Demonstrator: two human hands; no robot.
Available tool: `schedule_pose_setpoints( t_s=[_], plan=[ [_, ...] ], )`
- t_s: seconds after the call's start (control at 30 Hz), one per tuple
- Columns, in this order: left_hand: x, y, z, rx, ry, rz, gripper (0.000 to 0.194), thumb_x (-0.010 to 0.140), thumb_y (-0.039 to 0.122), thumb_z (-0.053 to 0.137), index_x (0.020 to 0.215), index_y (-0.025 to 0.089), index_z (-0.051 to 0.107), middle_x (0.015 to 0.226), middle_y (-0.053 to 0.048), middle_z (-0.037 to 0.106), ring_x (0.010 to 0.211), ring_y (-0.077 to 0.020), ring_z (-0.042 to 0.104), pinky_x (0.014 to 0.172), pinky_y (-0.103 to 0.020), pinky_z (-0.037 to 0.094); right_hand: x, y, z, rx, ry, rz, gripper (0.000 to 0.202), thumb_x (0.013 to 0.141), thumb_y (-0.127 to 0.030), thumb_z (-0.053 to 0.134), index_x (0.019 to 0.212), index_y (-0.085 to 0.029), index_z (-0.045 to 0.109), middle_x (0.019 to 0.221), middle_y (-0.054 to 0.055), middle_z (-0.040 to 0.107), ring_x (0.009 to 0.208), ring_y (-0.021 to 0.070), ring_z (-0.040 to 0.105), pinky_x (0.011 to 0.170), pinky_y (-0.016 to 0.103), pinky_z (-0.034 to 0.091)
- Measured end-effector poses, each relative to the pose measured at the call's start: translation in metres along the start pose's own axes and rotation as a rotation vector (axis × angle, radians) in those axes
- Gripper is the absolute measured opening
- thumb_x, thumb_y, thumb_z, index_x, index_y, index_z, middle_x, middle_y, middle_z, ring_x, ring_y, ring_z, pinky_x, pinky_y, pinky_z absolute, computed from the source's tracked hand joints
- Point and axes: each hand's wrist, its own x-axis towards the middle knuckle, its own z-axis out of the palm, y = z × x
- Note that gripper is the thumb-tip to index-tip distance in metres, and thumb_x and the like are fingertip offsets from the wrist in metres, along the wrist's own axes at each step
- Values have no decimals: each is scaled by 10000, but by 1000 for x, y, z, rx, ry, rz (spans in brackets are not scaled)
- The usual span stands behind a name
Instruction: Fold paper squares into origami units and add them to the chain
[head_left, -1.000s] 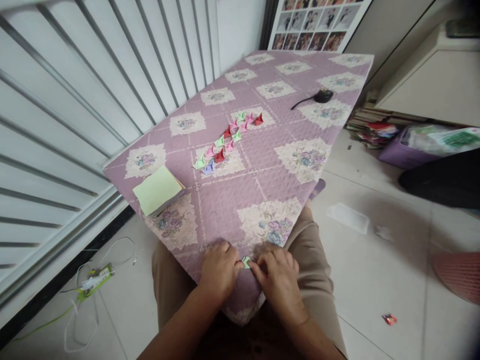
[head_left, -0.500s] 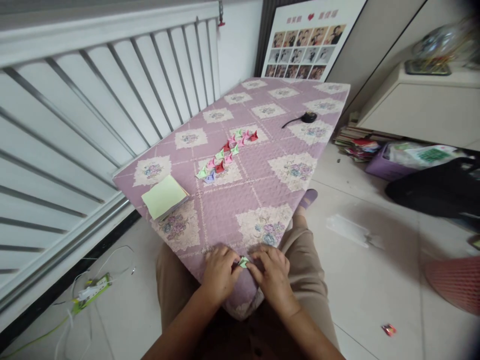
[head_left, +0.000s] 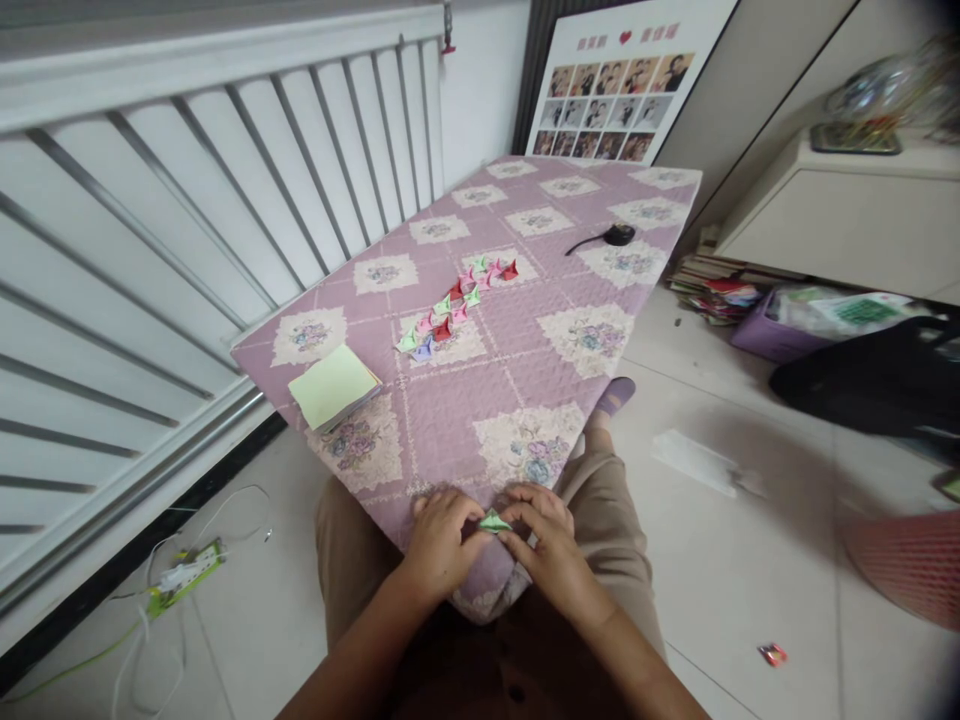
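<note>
Between my two hands, at the near corner of the table, is a small folded piece of green paper [head_left: 494, 521]. My left hand [head_left: 442, 535] pinches its left end between thumb and fingers. At the opposite end, the thumb and fingers of my right hand [head_left: 546, 530] close on it too. Farther up the cloth lie several small folded paper pieces [head_left: 442, 328] in green, pink, red and lilac, set in slanting rows. A stack of square paper [head_left: 334, 388], pale yellow-green on top, lies at the table's left edge.
A purple flowered cloth [head_left: 442, 420] covers the table. A black tape-measure-like object [head_left: 619, 235] with a strap lies at the far right. A white radiator [head_left: 225, 190] runs along the left side. A power strip [head_left: 187, 577] with cables is on the floor.
The green paper now shows a wider, pointed shape between my fingers, where it looked smaller and squarer before. My right fingers have shifted slightly. The view has moved a little.
</note>
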Motion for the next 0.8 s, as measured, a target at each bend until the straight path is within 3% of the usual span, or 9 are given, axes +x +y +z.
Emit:
schedule_pose_setpoints(
  t_s=[0.3, 0.53, 0.67, 0.8],
  plan=[
    [1, 5, 2, 118, -8, 14, 93, 869, 260, 561, 839, 262, 650, 910, 8, 639, 919, -193, 526, 829, -373, 292, 2, -2, -13, -30, -71, -62, 49, 800, -257, 632, 848, -263, 639, 1157, 39, 605, 1190, 256, 462, 949, 442, 344],
    [-3, 4, 5, 205, 3, 52, 99, 887, 277, 556, 882, 258, 653, 927, -2, 631, 919, -193, 526, 831, -382, 292, 7, -15, -14, -200, -72, -97, 55, 815, -227, 637, 828, -274, 662, 895, 9, 643, 951, 208, 546, 932, 430, 279],
    [-3, 4, 6, 225, 3, 68, 116, 890, 288, 554, 884, 253, 664, 929, -13, 637, 914, -198, 529, 839, -391, 299, 11, -18, -11, -288, -143, -121, 59, 834, -241, 622, 802, -253, 670, 808, 28, 637, 841, 205, 547, 791, 370, 329],
    [0, -1, 5, 72, 45, 56, 130, 868, 251, 574, 782, 234, 670, 852, -2, 642, 879, -178, 549, 846, -374, 328, 16, -11, -14, -63, -159, -133, 176, 874, -254, 559, 724, -219, 644, 736, 23, 622, 741, 172, 563, 713, 313, 380]
  ],
)
